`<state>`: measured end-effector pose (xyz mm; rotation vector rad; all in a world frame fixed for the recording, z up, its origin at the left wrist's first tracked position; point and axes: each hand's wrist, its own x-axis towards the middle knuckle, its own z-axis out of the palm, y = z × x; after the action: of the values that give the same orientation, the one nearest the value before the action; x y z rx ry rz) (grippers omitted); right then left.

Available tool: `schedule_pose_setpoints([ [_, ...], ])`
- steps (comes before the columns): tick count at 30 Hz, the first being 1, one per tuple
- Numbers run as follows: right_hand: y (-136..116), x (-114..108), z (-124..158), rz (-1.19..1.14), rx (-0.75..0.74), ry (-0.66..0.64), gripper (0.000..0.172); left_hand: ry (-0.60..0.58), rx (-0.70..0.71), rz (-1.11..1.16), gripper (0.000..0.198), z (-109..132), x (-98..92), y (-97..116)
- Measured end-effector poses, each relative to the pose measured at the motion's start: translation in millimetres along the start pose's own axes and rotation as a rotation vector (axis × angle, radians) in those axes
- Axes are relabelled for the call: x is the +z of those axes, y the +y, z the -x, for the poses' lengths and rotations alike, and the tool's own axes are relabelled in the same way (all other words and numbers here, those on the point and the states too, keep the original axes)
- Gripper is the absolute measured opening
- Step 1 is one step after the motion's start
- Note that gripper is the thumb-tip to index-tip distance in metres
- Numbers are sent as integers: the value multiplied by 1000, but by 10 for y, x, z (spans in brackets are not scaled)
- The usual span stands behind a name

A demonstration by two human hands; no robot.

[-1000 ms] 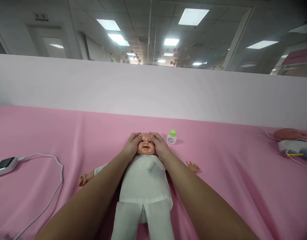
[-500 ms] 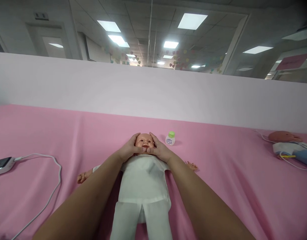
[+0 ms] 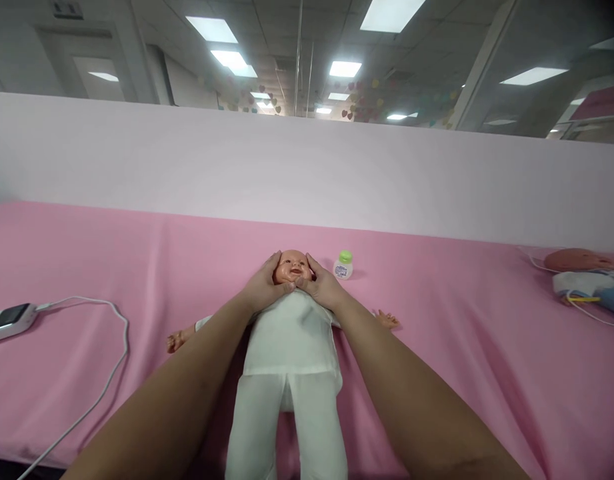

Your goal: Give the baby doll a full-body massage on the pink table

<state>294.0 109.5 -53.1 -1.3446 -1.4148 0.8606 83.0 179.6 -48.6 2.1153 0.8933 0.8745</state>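
Observation:
A baby doll (image 3: 291, 340) in a white top and white trousers lies on its back, head away from me, arms spread to the sides. My left hand (image 3: 267, 285) cups the left side of its head, thumb at the chin. On the opposite side my right hand (image 3: 323, 285) is curved round the cheek, and its thumb also rests by the chin. The doll's face shows between the two hands, while its ears are covered. Just right of the head stands a small clear bottle (image 3: 343, 267) with a green cap, apart from my fingers.
Pink cloth (image 3: 437, 300) covers the table, with a white wall (image 3: 307, 170) behind it. At left lies a white handheld device (image 3: 11, 321) with a screen and a cable (image 3: 125, 333). A second doll (image 3: 579, 260) with tubing lies far right.
The doll's mouth shows more fully now, as my thumbs sit lower, near the chin. The view has tilted down slightly. Both hands stay on the head.

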Motion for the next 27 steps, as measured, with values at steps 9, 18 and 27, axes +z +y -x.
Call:
schedule_pose_setpoints([
  [9,-43,-32,17,-96,-28,26,119,37,-33,-263,98,31,46,230],
  [18,20,5,-24,-176,-37,74,106,48,-87,-87,92,6,32,147],
  [27,-4,-53,18,-454,-25,-78,90,89,-120,206,79,-47,76,-34],
])
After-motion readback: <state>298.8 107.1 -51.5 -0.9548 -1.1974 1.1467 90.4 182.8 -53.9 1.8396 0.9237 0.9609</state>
